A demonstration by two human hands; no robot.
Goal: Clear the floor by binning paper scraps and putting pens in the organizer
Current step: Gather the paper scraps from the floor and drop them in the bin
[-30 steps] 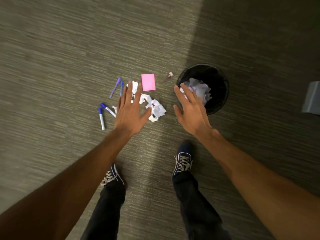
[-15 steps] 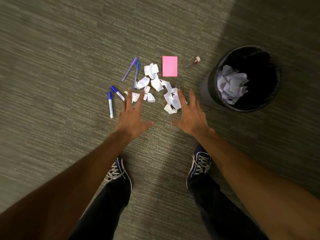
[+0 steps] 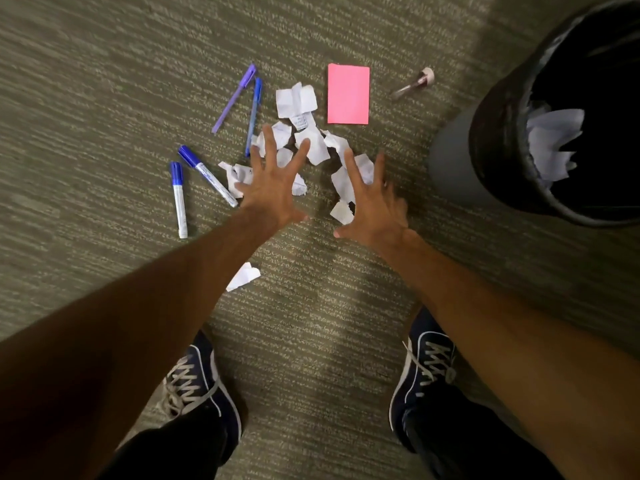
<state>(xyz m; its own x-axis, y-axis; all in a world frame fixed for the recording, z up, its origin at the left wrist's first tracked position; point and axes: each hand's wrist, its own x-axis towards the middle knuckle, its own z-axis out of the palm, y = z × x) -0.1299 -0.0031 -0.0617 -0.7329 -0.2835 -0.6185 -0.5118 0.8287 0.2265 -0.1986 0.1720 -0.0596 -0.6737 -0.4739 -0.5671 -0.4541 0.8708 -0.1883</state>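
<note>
Paper scraps (image 3: 317, 147) crowd the carpet (image 3: 311, 306) under and ahead of both hands' spread fingers (image 3: 350, 168); markers (image 3: 209, 177) lie just outboard of the left hand (image 3: 273, 192), and the bin (image 3: 450, 161) wall stands near the right hand (image 3: 375, 209), with a bare strip between.

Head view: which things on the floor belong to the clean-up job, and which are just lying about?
Job: pile of paper scraps; stray scrap by the left arm; purple pen; blue pen; left marker; slanted marker; bin, paper already inside.
Lying about: pink pad; small capped thing near the bin, too blurred to name.
</note>
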